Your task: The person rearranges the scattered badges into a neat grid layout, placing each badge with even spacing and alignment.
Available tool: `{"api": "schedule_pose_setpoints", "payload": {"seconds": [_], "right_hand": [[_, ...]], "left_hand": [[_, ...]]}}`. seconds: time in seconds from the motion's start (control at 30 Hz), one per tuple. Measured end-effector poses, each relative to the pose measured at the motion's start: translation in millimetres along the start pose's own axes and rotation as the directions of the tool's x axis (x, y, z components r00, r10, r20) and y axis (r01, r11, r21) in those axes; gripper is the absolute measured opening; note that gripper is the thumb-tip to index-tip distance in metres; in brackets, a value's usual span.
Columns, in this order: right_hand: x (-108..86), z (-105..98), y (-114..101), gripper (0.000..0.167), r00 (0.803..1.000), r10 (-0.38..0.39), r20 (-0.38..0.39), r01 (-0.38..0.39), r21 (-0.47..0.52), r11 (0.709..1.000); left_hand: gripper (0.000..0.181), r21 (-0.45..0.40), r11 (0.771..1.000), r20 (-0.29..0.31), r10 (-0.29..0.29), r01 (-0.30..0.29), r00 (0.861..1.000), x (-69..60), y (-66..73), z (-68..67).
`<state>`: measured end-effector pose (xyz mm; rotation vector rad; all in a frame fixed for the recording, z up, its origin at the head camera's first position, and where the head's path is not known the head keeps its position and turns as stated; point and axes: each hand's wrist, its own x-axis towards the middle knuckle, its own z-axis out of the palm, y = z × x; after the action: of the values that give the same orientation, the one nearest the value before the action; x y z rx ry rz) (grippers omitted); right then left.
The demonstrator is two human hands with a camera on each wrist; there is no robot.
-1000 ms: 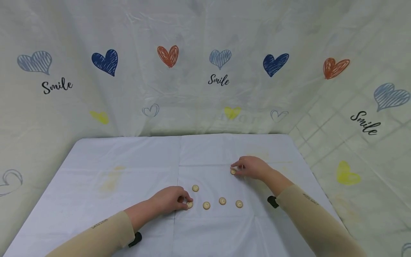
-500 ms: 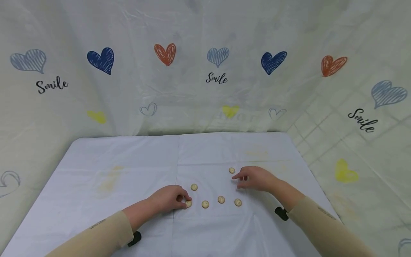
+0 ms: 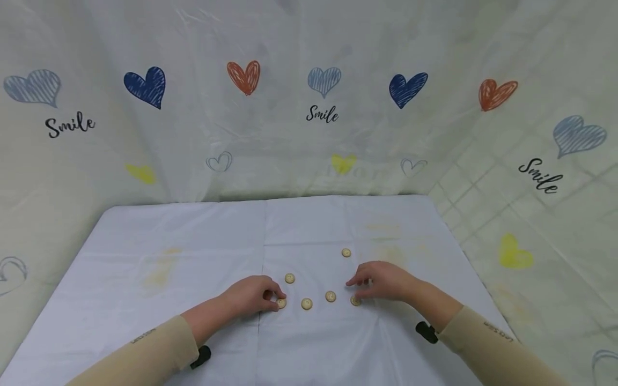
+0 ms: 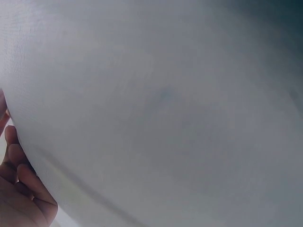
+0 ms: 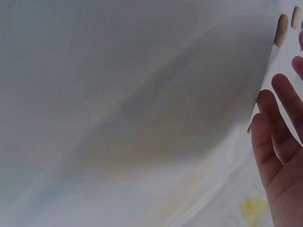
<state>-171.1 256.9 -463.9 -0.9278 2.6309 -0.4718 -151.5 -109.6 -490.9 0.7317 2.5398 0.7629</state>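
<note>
In the head view, my left hand (image 3: 251,296) pinches a round wooden button (image 3: 281,304) between thumb and finger at the left end of a row. Beside it lie a second button (image 3: 306,304) and a third (image 3: 330,296). My right hand (image 3: 386,281) has its fingers apart, thumb tip at the upper edge of the rightmost button (image 3: 355,301); contact cannot be told. A button (image 3: 289,278) lies above the row's left end, another (image 3: 346,252) farther back. The left wrist view shows curled fingers (image 4: 28,184); the right wrist view shows extended fingers (image 5: 279,127).
A white cloth with faint yellowish stains covers the table (image 3: 193,230). Behind and to the right hangs a pale sheet (image 3: 280,32) printed with hearts and "Smile". A small black object (image 3: 427,332) is at my right sleeve cuff, and another (image 3: 200,356) at the left.
My right hand has let go of the far button and come nearer, to the rightmost button of the row. My left hand has kept its pinch; the head view has shifted slightly.
</note>
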Motion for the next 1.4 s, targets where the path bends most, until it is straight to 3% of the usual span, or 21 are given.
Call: {"api": "schedule_pose_setpoints", "payload": {"seconds": [0.47,0.73,1.23,1.4], "right_hand": [[-9.5,7,1,0.024,0.991,-0.137,-0.007,0.136,-0.107,0.985],[-8.5,10,1,0.02,0.974,-0.219,-0.05,0.207,-0.184,0.961],[5.2,3,2,0.017,0.965,-0.234,-0.115,0.217,-0.146,0.965],[19.7,-4,3,0.014,0.98,-0.162,-0.117,0.148,-0.118,0.982]], "left_hand": [[0.018,0.004,1.0,-0.004,0.005,-0.005,1.0,-0.1,3.7,-4.5],[0.018,-0.004,1.0,0.0,-0.019,0.019,1.0,-0.1,1.8,-4.7],[0.018,-0.021,0.999,0.014,-0.032,0.032,0.999,-0.8,-0.8,-2.2],[0.017,-0.03,0.999,0.01,-0.017,0.017,1.0,-1.5,2.4,-1.2]]}}
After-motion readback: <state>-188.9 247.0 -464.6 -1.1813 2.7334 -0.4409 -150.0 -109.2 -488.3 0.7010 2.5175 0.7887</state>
